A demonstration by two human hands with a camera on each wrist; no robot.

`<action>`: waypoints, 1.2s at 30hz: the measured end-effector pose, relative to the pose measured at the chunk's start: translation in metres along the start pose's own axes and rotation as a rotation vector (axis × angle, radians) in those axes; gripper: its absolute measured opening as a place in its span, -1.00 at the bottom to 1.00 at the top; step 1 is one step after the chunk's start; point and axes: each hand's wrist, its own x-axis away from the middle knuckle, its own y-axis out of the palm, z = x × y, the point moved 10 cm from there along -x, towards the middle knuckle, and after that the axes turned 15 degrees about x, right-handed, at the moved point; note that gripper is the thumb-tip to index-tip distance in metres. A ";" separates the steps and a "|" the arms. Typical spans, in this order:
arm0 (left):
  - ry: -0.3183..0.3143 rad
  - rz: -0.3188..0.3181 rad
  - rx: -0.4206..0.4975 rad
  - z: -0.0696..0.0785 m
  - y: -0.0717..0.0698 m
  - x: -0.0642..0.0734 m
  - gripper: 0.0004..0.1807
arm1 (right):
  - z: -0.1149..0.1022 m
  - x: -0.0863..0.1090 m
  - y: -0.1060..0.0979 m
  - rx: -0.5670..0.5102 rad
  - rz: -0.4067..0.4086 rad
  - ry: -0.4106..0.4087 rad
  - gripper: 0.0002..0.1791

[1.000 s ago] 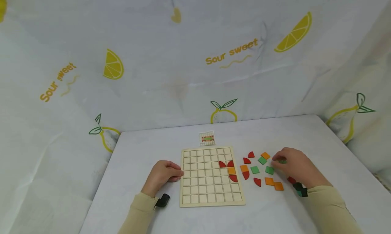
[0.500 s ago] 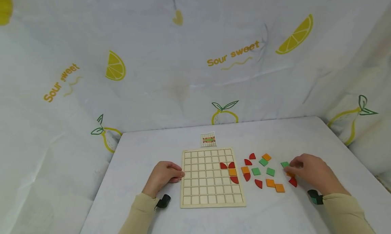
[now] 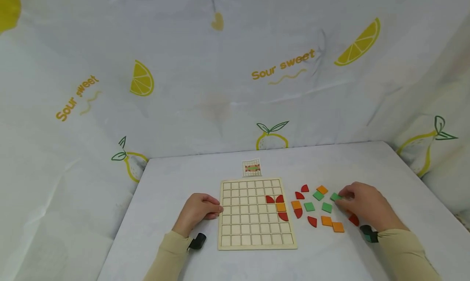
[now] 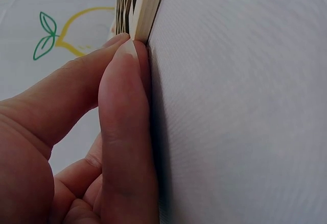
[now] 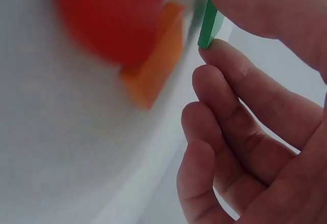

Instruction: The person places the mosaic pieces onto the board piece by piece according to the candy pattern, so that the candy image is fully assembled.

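My left hand (image 3: 198, 211) pinches the left edge of a wooden grid board (image 3: 249, 228), thumb and index finger meeting at its rim in the left wrist view. Between thumb and index finger of my right hand (image 3: 367, 203) is a green square tile (image 5: 208, 23); its other fingers curl loosely below. On the board's right side sit an orange square tile (image 3: 280, 207) and red quarter-circle tiles (image 3: 283, 216) around it. Close under the right hand lie another red quarter-circle tile (image 3: 354, 220) and an orange tile (image 5: 156, 60), partly hidden in the head view.
Loose green tiles (image 3: 327, 207), orange tiles (image 3: 338, 227) and red tiles (image 3: 312, 221) are scattered right of the board. A small pattern card (image 3: 252, 168) lies behind it. A white cloth with lemon prints (image 3: 272, 141) hangs beyond the table's back edge.
My right hand first moved right, then came back left with the green tile, which now sits closer to the other loose tiles. My left hand has stayed at the board's edge.
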 end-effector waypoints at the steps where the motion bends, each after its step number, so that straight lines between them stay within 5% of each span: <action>1: 0.000 0.000 0.002 0.000 0.000 0.000 -0.80 | -0.004 -0.001 0.000 -0.006 0.000 -0.004 -0.61; 5: -0.001 0.005 0.004 0.000 -0.001 -0.001 -0.78 | -0.029 -0.005 0.001 -0.041 -0.011 -0.026 -0.64; 19: 0.004 -0.009 0.008 0.000 -0.001 -0.002 -0.78 | -0.152 0.003 0.002 -0.069 0.027 -0.303 -0.82; 29: 0.007 -0.002 0.005 -0.002 -0.002 -0.002 -0.75 | -0.189 0.002 0.012 -0.049 0.063 -0.366 -0.83; 36: 0.006 -0.008 0.005 -0.001 -0.001 -0.002 -0.77 | -0.194 -0.001 0.023 0.014 0.048 -0.329 -0.83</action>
